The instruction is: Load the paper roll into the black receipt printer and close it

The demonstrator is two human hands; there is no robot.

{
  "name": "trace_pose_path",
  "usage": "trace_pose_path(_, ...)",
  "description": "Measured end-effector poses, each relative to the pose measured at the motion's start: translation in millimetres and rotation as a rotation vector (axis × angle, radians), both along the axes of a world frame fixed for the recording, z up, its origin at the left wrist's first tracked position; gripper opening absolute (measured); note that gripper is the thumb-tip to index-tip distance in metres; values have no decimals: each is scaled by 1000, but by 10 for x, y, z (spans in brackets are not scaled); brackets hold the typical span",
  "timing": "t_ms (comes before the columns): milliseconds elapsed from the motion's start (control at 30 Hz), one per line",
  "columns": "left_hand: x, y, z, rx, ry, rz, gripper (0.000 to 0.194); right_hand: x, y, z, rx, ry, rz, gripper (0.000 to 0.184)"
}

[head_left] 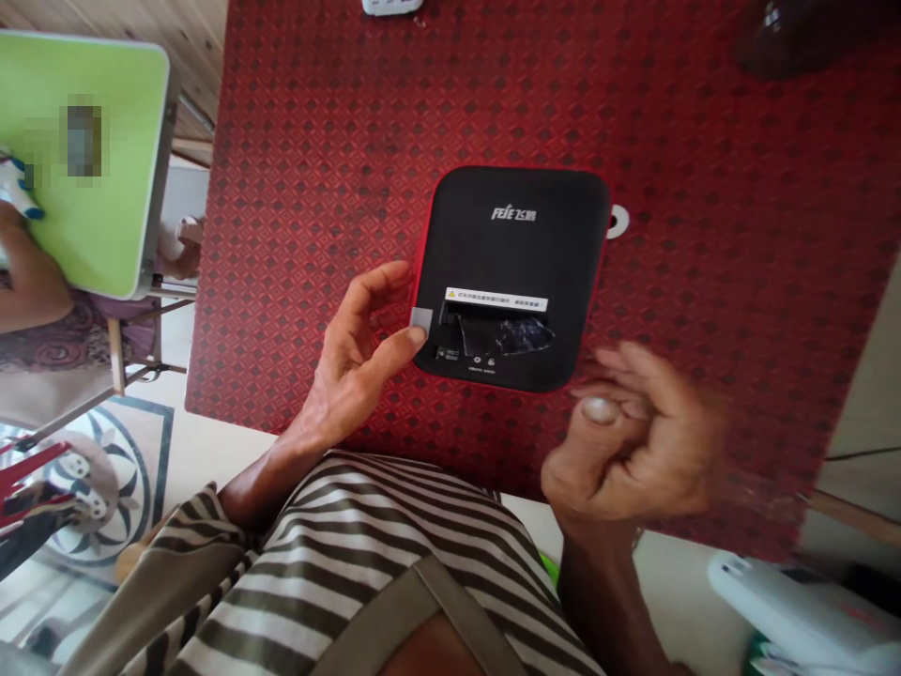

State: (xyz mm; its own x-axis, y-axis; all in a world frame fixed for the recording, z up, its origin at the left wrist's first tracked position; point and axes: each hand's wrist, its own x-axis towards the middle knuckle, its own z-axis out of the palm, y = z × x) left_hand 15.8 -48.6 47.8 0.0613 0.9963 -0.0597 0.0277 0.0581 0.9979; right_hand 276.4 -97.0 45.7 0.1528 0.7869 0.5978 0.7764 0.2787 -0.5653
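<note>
A small black printer with red sides and a white FEIE logo lies on the red patterned table. Near its front edge, a piece of shiny clear film covers part of a dark opening, just below a white warning strip. My left hand grips the printer's left side, the thumb on a small grey patch at the corner. Off the front right corner is my right hand, fingers curled and thumb pressed in, slightly blurred. Whatever it may hold is hidden.
A white ring-shaped part sticks out at the printer's right side. At the table's far edge are a white object and a dark object. To the left stands a green-topped table, where another person's arm rests.
</note>
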Motion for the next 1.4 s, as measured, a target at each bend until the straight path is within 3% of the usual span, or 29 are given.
trace_pose_path(300,-1,31,-4,27,72,-30,53,-85,-108,-177,-22,-72,49,52)
trace_pose_path(433,21,29,-42,55,102,-37,50,-57,-132,-180,-63,-75,67,57)
trace_pose_path(567,125,-5,2,-22,39,35,48,-27,-162,-173,-106,-47,113,63)
trace_pose_path(733,185,-11,25,-60,58,50,50,-57,-133,-184,-72,-43,105,58)
trace_pose_path(1167,177,1,-110,-69,47,62,53,-25,-63,-186,0,-78,128,55)
trace_pose_path(1267,153,-15,-119,-32,72,50,54,49,-22,-126,18,-82,134,49)
trace_pose_path(1400,111,-13,-171,36,130,44,60,167,181,129,76,-87,65,43)
